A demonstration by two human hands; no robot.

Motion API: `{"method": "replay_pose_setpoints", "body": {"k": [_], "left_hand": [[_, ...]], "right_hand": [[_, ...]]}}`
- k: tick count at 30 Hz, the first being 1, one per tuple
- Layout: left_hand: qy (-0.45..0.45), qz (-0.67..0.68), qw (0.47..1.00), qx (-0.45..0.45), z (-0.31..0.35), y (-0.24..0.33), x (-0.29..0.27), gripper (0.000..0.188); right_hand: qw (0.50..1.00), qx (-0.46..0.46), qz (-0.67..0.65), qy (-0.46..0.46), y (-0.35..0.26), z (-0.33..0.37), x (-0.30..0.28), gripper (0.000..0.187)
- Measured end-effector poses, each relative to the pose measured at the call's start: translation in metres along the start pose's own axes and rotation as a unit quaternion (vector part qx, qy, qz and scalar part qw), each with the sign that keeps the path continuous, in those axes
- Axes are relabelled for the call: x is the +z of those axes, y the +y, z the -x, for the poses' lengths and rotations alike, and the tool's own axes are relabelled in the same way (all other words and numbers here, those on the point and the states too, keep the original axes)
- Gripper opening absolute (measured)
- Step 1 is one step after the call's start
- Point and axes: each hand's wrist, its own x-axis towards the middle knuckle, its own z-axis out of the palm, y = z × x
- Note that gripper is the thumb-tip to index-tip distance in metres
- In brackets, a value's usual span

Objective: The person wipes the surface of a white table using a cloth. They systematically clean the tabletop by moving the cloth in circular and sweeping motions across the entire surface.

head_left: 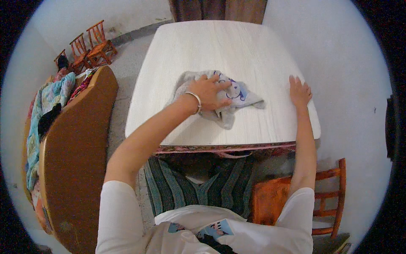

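The grey cloth [227,118] bears a blue cartoon print. White wood grain covers the tabletop [220,46]; six o'clock, knit legwear [167,186] striped teal and black; four o'clock, a reddish-orange chair [270,201].

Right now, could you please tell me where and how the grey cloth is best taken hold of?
Probably by the tapered right corner of the grey cloth, pinched from the right: it reaches out along the white table, clear of the left hand, which rests spread on the rumpled part. The right hand lies on that side.
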Motion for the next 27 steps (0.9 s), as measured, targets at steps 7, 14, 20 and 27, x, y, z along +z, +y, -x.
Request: {"method": "replay_pose_setpoints", "body": {"k": [7,14,20,27], "left_hand": [[0.091,-0.064,0.989,0.098,0.003,-0.006,0.018,0.055],[0.069,-0.083,0.993,0.051,0.028,-0.035,0.021,0.048],[0.023,-0.066,0.991,-0.113,0.07,-0.057,0.001,0.054],[0.139,-0.075,0.987,-0.042,0.021,-0.045,0.038,0.054]], "right_hand": [[0.998,-0.036,0.046,-0.002,-0.014,-0.005,0.015,0.071],[0.997,-0.031,0.065,-0.012,-0.008,-0.017,0.03,0.067],[0.997,-0.031,0.074,-0.003,-0.003,-0.023,0.033,0.067],[0.992,-0.039,0.117,-0.003,-0.013,-0.014,0.025,0.064]]}}
